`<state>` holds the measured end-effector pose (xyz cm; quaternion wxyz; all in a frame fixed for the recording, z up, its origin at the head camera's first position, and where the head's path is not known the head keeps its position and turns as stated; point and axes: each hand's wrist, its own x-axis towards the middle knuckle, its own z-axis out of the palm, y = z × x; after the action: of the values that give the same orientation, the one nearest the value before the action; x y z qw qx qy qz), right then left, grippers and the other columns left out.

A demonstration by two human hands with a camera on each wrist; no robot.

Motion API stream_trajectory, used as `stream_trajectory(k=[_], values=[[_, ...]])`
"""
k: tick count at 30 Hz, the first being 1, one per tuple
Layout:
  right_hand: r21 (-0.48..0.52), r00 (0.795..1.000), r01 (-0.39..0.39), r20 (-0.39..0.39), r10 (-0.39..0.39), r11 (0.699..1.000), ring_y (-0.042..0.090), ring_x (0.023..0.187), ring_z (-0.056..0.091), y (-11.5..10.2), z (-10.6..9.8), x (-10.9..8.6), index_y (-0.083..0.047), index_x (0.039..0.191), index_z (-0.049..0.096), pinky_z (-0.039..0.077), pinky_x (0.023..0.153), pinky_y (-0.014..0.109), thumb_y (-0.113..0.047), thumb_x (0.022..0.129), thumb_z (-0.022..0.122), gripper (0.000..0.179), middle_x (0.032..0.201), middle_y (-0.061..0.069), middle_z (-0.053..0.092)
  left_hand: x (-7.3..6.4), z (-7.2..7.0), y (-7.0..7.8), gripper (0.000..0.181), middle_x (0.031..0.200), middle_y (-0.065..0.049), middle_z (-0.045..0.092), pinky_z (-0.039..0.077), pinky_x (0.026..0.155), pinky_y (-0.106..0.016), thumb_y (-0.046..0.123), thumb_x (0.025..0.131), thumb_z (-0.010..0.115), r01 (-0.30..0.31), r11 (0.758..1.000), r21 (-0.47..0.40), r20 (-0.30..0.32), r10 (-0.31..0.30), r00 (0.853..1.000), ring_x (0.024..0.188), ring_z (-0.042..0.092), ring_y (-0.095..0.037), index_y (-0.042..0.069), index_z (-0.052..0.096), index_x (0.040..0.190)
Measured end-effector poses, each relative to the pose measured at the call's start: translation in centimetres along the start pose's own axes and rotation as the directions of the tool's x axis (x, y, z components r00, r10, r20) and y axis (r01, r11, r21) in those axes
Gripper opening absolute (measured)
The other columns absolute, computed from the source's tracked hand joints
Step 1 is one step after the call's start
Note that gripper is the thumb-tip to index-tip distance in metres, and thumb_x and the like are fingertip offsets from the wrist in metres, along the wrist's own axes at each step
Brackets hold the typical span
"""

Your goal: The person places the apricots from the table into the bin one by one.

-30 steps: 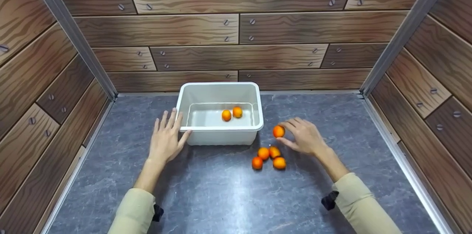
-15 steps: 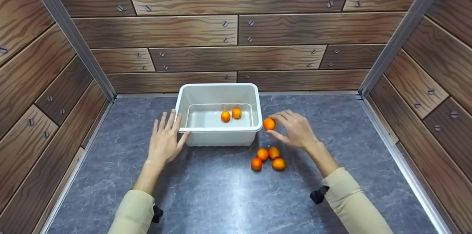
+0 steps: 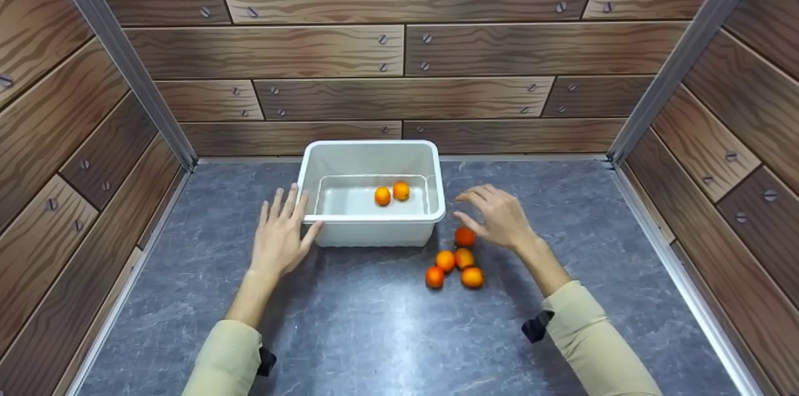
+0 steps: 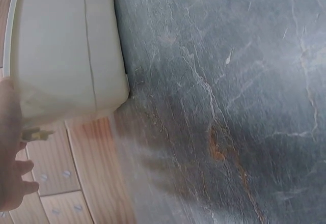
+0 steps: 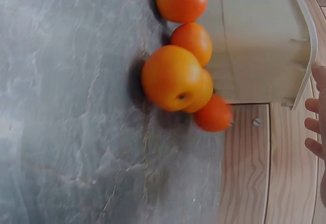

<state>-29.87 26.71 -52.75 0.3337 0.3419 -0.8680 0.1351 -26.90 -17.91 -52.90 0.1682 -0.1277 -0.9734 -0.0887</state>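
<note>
A white plastic tub (image 3: 374, 233) stands at the middle back, with two small orange fruits (image 3: 401, 190) on its floor. My left hand (image 3: 281, 243) lies with straight, spread fingers at the tub's left front corner, thumb at the front rim. To the right of the tub, my right hand (image 3: 496, 218) hovers with thumb and fingers apart and nothing between them. Just below its thumb is a redder orange fruit (image 3: 464, 236), slightly blurred in the right wrist view. In front of that one, several more orange fruits (image 3: 445, 260) sit in a cluster on the grey marbled surface.
Wood-patterned walls (image 3: 399, 49) with grey metal corner strips (image 3: 118, 59) enclose the back and both sides. The tub's back edge is close to the rear wall. Grey marbled worktop (image 3: 362, 333) extends in front of the tub.
The right hand moved left toward the tub holding an orange fruit, then let it go. That fruit is now lower, behind the cluster. The left hand has stayed at the tub's corner.
</note>
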Motion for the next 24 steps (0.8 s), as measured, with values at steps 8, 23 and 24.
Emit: stream_trajectory(k=[8, 23, 24], values=[[-0.007, 0.996, -0.048, 0.081, 0.048, 0.999, 0.029, 0.095, 0.075, 1.2, 0.8, -2.4, -0.012, 0.112, 0.077, 0.064, 0.081, 0.046, -0.036, 0.09, 0.083, 0.033, 0.105, 0.006, 0.079, 0.1, -0.1, 0.1, 0.073, 0.17, -0.017, 0.038, 0.028, 0.129, -0.066, 0.057, 0.105, 0.052, -0.005, 1.0, -0.019, -0.019, 0.005, 1.0, 0.159, 0.033, -0.045, 0.01, 0.043, 0.161], [-0.049, 0.928, -0.142, 0.34, 0.15, 0.989, 0.036, 0.112, 0.074, 1.7, 1.4, -6.4, -0.015, 0.12, 0.074, 0.061, 0.097, 0.055, -0.052, 0.094, 0.075, 0.044, 0.12, 0.011, 0.077, -0.1, 0.1, 0.0, 0.073, 0.171, -0.017, 0.037, 0.028, 0.129, -0.066, 0.056, 0.106, 0.051, 0.002, 1.0, -0.027, -0.008, -0.002, 1.0, 0.159, 0.033, -0.045, 0.01, 0.042, 0.162], [-0.052, 0.924, -0.145, 0.35, 0.154, 0.988, 0.035, 0.111, 0.073, 1.7, 1.4, -6.5, -0.016, 0.12, 0.074, 0.062, 0.096, 0.053, -0.052, 0.095, 0.074, 0.045, 0.119, 0.011, 0.077, -0.1, 0.1, 0.0, 0.073, 0.171, -0.017, 0.037, 0.028, 0.129, -0.066, 0.056, 0.106, 0.051, 0.002, 1.0, -0.027, -0.007, -0.002, 1.0, 0.159, 0.033, -0.045, 0.01, 0.042, 0.162]])
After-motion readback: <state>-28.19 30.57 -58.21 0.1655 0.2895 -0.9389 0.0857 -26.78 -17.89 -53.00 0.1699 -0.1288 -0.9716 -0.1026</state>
